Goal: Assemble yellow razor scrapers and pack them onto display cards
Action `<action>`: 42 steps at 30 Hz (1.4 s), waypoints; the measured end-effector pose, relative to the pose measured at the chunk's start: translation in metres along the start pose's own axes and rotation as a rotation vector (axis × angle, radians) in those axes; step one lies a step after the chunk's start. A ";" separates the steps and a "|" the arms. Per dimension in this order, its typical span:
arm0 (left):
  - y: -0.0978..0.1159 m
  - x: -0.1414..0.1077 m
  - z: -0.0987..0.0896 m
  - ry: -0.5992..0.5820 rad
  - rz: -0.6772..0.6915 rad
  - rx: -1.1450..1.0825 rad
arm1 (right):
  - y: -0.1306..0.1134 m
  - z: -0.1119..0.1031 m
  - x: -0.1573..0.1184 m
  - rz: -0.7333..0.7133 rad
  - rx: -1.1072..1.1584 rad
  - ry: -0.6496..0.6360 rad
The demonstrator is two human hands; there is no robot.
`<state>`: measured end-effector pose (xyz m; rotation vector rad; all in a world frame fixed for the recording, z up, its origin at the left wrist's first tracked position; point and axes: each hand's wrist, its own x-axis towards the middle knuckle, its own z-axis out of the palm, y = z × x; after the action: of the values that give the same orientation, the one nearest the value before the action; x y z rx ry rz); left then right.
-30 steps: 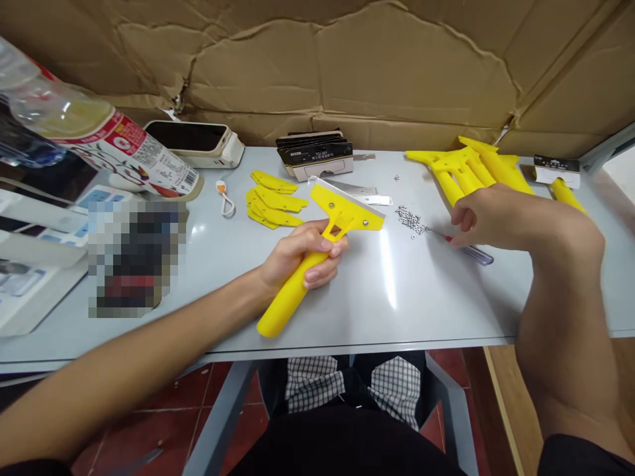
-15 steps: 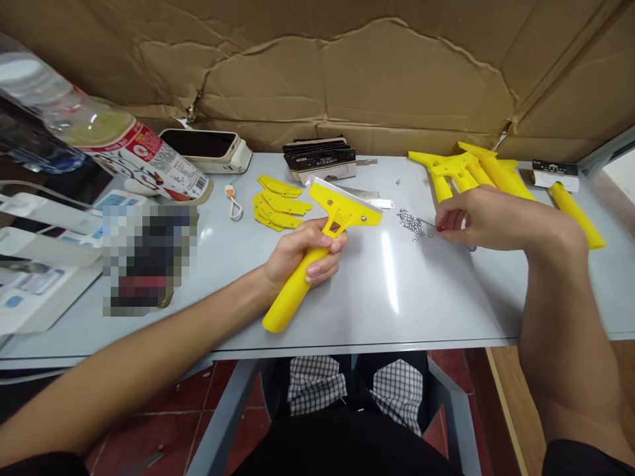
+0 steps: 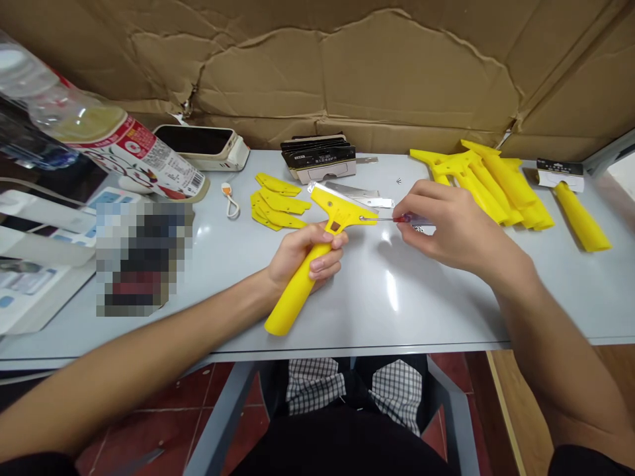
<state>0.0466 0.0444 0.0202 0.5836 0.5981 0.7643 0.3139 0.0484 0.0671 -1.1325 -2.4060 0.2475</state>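
My left hand (image 3: 310,256) is closed round the neck of a yellow scraper (image 3: 292,291), which tilts with its wide head up and a metal blade along the top edge. In my right hand (image 3: 441,228) is a screwdriver (image 3: 404,217) with a red and clear handle, its thin shaft pointing left. The tip meets the right-hand screw on the scraper head. Behind my right fingers lies a pile of small screws (image 3: 420,229), mostly hidden. Loose metal blades (image 3: 374,197) rest just beyond the scraper head. Yellow head plates (image 3: 280,201) are heaped left of it.
A box of black packets (image 3: 322,162) stands at the back. More yellow scrapers (image 3: 489,182) are stacked at right, beside one with a card sleeve (image 3: 560,175). On the left are a drink bottle (image 3: 143,155), a phone-like device (image 3: 198,142) and a small white cable (image 3: 231,201). Cardboard (image 3: 347,73) walls the back.
My right hand has moved left from the screw pile, bringing the screwdriver tip onto the right screw of the scraper head. My left hand keeps its hold, almost unmoved.
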 end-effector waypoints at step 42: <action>-0.003 0.000 0.007 0.115 0.005 0.122 | -0.005 0.009 0.000 -0.152 -0.319 0.165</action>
<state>0.0528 0.0407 0.0226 0.6569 0.7533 0.7733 0.3057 0.0454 0.0607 -1.0460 -2.4215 -0.2783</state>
